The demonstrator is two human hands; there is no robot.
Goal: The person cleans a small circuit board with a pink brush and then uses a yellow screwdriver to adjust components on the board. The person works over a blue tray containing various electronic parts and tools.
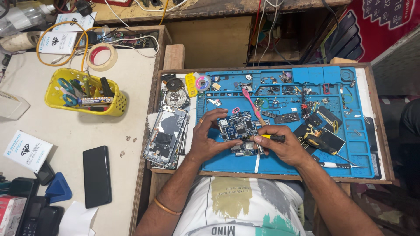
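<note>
A blue phone circuit board [238,129] lies on the blue repair mat [280,164]. My left hand [209,136] curls around the board's left side and holds it steady. My right hand [282,146] grips a small screwdriver with a yellow and black handle [271,138], its tip pointing left at the board's lower right edge. A pink toothbrush [252,105] lies just above the board. A white strip [257,161] hangs below the board.
An opened phone frame [166,135] lies left of the mat. Another screwdriver [321,145], a white tool [341,165] and several small parts sit on the mat's right. A yellow basket [85,92], tape roll [101,57] and black phone [96,175] are on the left table.
</note>
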